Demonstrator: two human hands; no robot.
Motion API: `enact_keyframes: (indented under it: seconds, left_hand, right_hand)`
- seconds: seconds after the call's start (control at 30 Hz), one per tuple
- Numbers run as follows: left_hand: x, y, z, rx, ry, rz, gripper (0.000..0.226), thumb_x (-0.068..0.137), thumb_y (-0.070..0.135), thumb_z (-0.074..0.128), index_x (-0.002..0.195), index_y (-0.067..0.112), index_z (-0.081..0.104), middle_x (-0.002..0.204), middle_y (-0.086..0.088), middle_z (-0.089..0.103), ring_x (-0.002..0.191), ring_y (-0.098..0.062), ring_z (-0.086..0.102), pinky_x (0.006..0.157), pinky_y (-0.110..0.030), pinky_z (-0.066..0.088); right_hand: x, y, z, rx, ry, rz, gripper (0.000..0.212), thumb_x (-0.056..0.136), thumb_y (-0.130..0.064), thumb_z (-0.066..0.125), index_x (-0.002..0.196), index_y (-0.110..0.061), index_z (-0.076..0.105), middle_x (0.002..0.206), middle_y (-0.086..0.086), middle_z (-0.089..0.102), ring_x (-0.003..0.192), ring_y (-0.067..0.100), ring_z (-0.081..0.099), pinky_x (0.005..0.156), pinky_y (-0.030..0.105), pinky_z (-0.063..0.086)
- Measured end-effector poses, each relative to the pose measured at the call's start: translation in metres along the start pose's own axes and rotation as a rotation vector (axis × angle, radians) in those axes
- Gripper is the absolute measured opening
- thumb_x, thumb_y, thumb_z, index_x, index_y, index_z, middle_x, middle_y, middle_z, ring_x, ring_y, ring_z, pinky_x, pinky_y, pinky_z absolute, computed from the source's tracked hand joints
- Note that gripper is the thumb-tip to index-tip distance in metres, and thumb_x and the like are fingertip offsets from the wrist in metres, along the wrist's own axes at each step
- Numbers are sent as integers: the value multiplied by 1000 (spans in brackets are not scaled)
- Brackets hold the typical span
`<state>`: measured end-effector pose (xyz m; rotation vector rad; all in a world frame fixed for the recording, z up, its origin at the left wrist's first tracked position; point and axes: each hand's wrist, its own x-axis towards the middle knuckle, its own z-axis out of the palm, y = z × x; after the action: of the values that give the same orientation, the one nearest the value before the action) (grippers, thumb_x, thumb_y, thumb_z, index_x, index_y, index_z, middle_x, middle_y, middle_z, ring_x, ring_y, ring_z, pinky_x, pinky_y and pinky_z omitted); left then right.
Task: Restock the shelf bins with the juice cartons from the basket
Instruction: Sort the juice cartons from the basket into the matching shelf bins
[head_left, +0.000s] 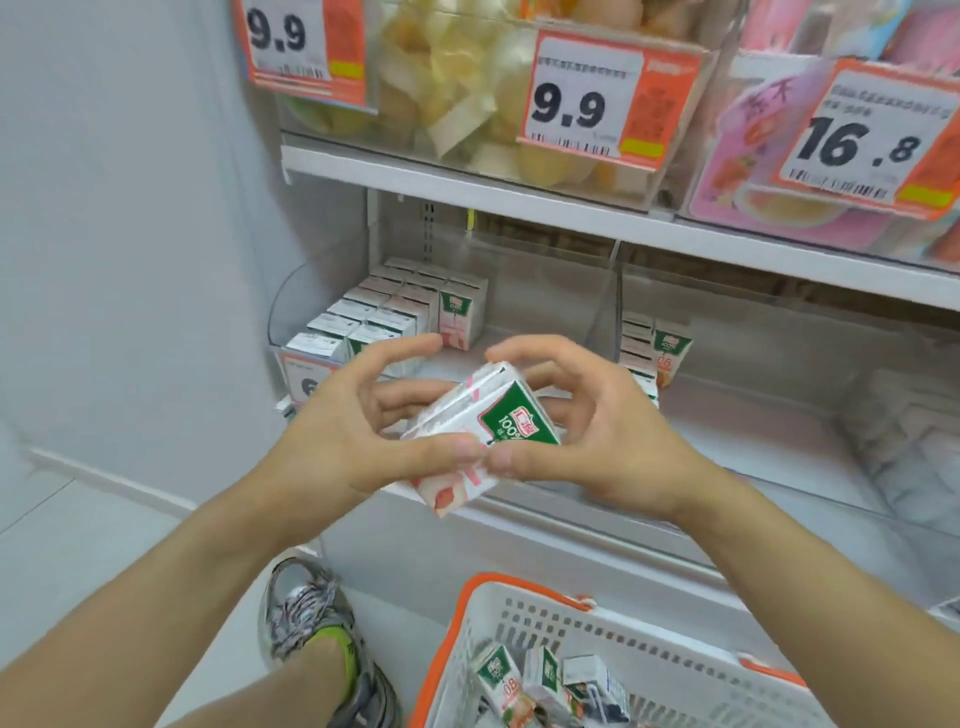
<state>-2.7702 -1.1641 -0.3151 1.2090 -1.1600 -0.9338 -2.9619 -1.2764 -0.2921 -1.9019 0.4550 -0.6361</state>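
2 hands (358, 436) (587, 431), 2 held cartons (483, 421)

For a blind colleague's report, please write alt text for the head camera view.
Both hands, left hand and right hand, hold a few juice cartons before a shelf bin partly filled with cartons. A white basket with more cartons sits below, beside a sneaker.

Stacked cartons (395, 312) fill the left side of the clear bin (291, 312), leaving its right half open. The upper shelf edge (519, 200) overhangs the opening; the neighbouring bin (779, 353) stands mostly bare.
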Motion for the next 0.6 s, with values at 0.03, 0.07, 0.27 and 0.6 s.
enact_keyframes:
  seconds: [0.03, 0.07, 0.27, 0.6]
  left_hand:
    - [2, 0, -2, -6, 34, 47, 86, 57, 32, 85, 135, 29, 48, 115, 0, 73, 110, -19, 68, 81, -37, 59]
    - [5, -1, -4, 1, 82, 90, 77, 63, 39, 80, 133, 28, 50, 115, 4, 73, 109, -15, 68, 82, -33, 57]
    - [31, -25, -21, 369, 419, 192, 21, 94, 33, 59, 115, 29, 63, 108, 18, 64, 99, -6, 60, 90, -30, 50]
    - [54, -70, -24, 902, 458, 387, 23, 71, 21, 88, 86, 17, 72, 82, 9, 56, 81, -18, 53, 94, -19, 29]
  right_hand:
    - [8, 1, 1, 12, 19, -30, 65, 57, -27, 91, 116, -34, 64, 107, 2, 68, 100, 26, 70, 88, 40, 58]
    - [15, 1, 2, 25, 41, -53, 65, 57, -25, 91, 115, -31, 64, 107, 4, 68, 101, 28, 69, 87, 41, 58]
    - [59, 8, -2, -164, 299, -112, 63, 61, -11, 91, 113, -30, 60, 103, 2, 68, 91, 27, 70, 79, 38, 61]
    - [180, 63, -11, -794, 150, 100, 76, 63, -22, 84, 133, -29, 55, 132, -3, 57, 118, 16, 55, 89, 24, 46]
